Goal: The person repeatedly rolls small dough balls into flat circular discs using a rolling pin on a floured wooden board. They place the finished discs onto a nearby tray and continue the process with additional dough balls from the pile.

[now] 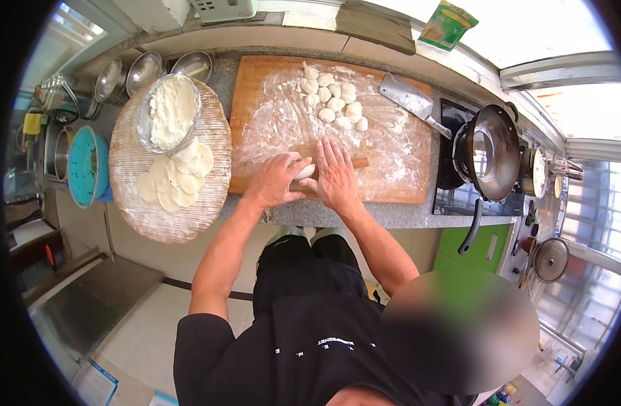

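Note:
A floury wooden board point(398, 183) lies in front of me. My left hand point(275, 179) curls its fingers at the edge of a small pale dough round point(305, 172) near the board's front edge. My right hand point(336, 177) lies flat with fingers stretched out, palm over a wooden rolling pin point(360, 163). Only the pin's right end shows; the rest is beneath my hands. Farther back on the board sits a cluster of small dough pieces point(335, 104). To the left, several rolled dough wrappers point(182, 179) overlap on a round ridged board point(129, 186).
A bowl of flour point(172, 111) stands on the round board. Behind the dough pieces lies a cleaver point(407, 98), handle toward the right. A wok point(495, 162) sits on the stove at right, its handle jutting toward me. At far left is a turquoise basin point(82, 172).

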Demonstrator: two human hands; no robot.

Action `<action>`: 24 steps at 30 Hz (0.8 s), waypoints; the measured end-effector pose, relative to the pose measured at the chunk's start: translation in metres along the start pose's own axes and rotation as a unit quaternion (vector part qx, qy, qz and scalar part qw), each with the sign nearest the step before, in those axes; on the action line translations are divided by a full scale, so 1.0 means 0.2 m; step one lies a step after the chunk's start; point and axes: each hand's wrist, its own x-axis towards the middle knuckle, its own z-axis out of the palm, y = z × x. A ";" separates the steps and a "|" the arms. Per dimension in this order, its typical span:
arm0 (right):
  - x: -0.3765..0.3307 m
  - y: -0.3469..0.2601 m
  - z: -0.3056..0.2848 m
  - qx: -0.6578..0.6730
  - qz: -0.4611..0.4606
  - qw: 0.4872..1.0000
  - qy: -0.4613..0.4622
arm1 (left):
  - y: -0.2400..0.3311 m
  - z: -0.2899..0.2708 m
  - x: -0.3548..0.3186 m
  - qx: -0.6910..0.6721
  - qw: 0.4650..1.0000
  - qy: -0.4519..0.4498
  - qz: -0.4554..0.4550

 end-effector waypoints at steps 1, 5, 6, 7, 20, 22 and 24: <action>0.00 0.00 0.00 0.015 -0.009 1.000 0.008 | 0.01 -0.01 0.01 -0.011 1.000 -0.004 0.004; -0.03 0.04 0.00 0.026 -0.041 0.999 0.017 | -0.09 0.09 0.05 -0.057 0.998 0.037 -0.008; -0.05 0.04 0.00 0.018 -0.048 0.999 0.014 | -0.10 0.11 0.06 -0.081 0.994 0.063 -0.041; -0.09 0.06 0.01 0.020 -0.053 0.998 0.021 | -0.10 0.12 0.06 -0.104 0.988 0.090 -0.076; -0.17 0.12 -0.06 0.068 -0.036 0.994 0.084 | -0.07 0.16 -0.09 0.027 0.907 0.258 -0.330; -0.08 0.11 -0.05 0.057 -0.068 0.994 0.068 | -0.08 0.21 -0.07 0.062 0.911 0.260 -0.315; -0.01 0.10 -0.02 0.031 -0.106 0.993 0.036 | -0.09 0.25 -0.05 0.148 0.908 0.232 -0.317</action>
